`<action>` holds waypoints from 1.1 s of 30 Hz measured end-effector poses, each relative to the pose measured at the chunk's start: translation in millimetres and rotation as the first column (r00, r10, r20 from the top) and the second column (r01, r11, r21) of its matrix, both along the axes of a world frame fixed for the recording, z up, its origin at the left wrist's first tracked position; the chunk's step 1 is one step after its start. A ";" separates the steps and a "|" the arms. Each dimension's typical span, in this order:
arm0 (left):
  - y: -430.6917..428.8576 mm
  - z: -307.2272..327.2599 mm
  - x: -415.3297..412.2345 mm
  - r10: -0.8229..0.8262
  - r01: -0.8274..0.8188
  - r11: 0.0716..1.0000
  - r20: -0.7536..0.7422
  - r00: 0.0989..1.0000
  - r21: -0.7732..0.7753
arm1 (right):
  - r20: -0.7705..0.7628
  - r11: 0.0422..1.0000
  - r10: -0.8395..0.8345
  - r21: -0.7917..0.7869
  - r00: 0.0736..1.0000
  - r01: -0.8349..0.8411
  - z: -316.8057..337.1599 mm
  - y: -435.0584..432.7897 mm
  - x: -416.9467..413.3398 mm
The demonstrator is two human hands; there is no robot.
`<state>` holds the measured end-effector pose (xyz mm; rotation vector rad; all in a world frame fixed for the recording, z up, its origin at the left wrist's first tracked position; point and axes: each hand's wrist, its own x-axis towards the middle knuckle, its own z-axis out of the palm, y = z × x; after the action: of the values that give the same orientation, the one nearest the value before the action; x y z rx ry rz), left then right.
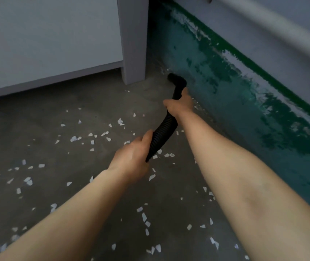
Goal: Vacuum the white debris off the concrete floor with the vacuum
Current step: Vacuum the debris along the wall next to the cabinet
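Hose (161,136): black and ribbed, curving between both hands toward the wall (225,81). The vacuum body is out of view.
Nozzle (176,80): bent black tip, low in the corner between wall and cabinet (133,53). Cannot tell whether it touches the floor (65,113).
Right hand (180,105): fingers curled round the hose just behind the nozzle.
Left hand (131,157): wrapped round the hose further back, thumb on top.
Debris (93,142): white chips scattered over the concrete, most of them nearer the person than the nozzle.
Handling (judged): the hose looks light and floppy, and the ribs should stop it slipping. The stiffer end behind the nozzle is the place to steer from, while the rear hand feeds slack.
Chips (judged): thin and light, likely to skitter if the tip knocks them.
Progress (judged): early, since most chips are not yet lifted.
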<state>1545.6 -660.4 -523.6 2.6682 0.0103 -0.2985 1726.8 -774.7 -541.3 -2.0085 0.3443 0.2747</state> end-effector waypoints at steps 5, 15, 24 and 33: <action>1.2 -5.7 24.9 0.042 -0.042 0.999 -0.005 0.999 0.000 | 0.009 1.000 0.010 -0.021 1.000 -0.010 7.7 10.2 21.5; 7.0 -7.2 5.4 -0.007 0.007 1.000 -0.007 1.000 0.006 | -0.011 0.998 0.057 0.012 0.998 -0.057 2.5 4.5 -0.4; -9.7 13.3 -41.5 -0.193 0.194 0.980 0.011 0.981 -0.046 | -0.056 0.999 0.013 -0.045 0.998 -0.016 17.0 -37.6 -60.6; -35.4 30.1 -82.1 -0.380 0.379 0.925 0.056 0.923 0.020 | 0.027 0.990 -0.116 -0.078 0.993 0.118 36.0 -88.2 -122.5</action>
<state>1463.6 -695.8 -493.5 2.6713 -0.5312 -0.3398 1604.3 -862.8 -505.3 -2.0590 0.4638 0.1672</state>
